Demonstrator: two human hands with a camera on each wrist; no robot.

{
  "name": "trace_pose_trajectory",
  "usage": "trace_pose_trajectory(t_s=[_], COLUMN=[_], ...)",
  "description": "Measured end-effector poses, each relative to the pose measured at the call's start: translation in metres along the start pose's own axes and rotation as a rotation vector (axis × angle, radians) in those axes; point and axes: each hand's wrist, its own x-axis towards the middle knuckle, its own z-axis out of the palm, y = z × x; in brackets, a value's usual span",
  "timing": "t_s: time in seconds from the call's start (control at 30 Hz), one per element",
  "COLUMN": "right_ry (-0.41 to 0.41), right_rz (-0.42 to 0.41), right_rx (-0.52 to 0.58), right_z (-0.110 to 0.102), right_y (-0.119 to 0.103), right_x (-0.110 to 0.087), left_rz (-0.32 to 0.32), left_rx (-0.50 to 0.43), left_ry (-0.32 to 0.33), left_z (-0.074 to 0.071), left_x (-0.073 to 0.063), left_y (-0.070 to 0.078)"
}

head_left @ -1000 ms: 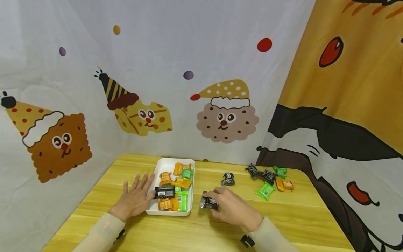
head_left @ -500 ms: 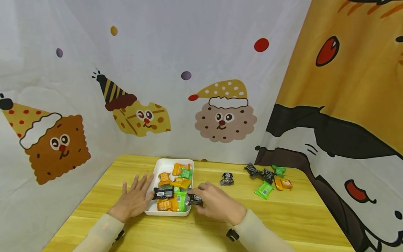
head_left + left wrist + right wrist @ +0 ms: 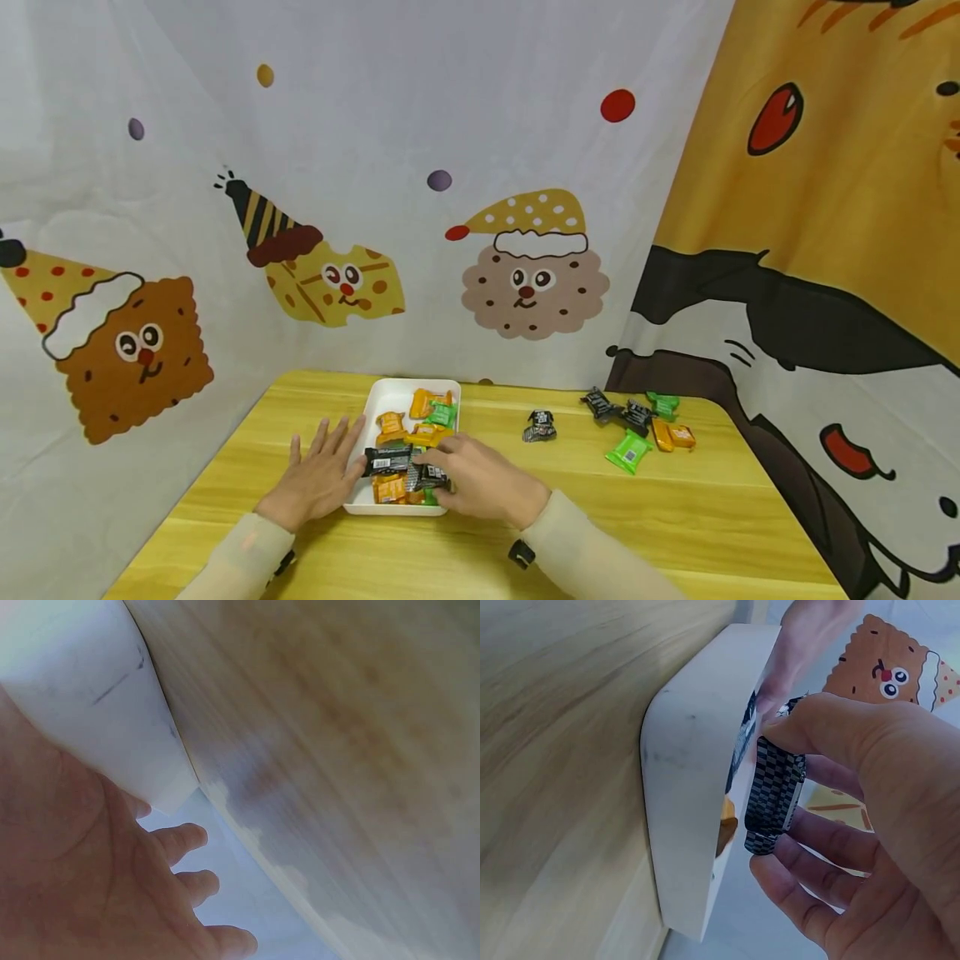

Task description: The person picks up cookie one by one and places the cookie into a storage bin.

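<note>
A white tray holds several small wrapped candies in orange, green and black. Above its right front part, my right hand pinches a black wrapped candy between thumb and fingers. The right wrist view shows this black candy, checkered on its wrapper, just over the tray's side wall. Spread out along the tray's left side, my left hand has its fingers straight and its thumb by the rim. Another black candy lies in the tray near that thumb. The right hand hides part of the tray's contents.
A single black candy lies on the wooden table right of the tray. Farther right is a loose group with black candies, green candies and orange candies. A printed cloth stands behind the table.
My right hand has carried the black candy leftward from the table, across the tray's right rim, to above its contents. My left hand has stayed at the tray's left side.
</note>
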Motion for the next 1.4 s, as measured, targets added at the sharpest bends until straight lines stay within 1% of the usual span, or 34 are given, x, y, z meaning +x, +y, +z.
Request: trace_pose_trajectory(t_s=[0.23, 0.5, 0.93, 1.07, 1.17, 1.4], right_ry=[-0.006, -0.040, 0.038, 0.052, 0.046, 0.023], right_rz=[0.004, 0.048, 0.033, 0.060, 0.092, 0.165], right_rx=[0.008, 0.027, -0.001, -0.007, -0.019, -0.001], right_z=[0.010, 0.016, 0.009, 0.007, 0.007, 0.013], right_y=[-0.001, 0.004, 0.012, 0.017, 0.024, 0.050], right_x=[0.006, 0.000, -0.023, -0.033, -0.041, -0.058], left_rz=[0.002, 0.003, 0.001, 0.001, 0.000, -0.002], left_rx=[0.006, 0.006, 0.008, 0.006, 0.005, 0.007], left_ry=[0.000, -0.004, 0.001, 0.001, 0.000, 0.000], left_z=[0.000, -0.001, 0.001, 0.001, 0.001, 0.000], left_x=[0.001, 0.001, 0.001, 0.001, 0.001, 0.001], left_y=[0.000, 0.002, 0.001, 0.001, 0.001, 0.001])
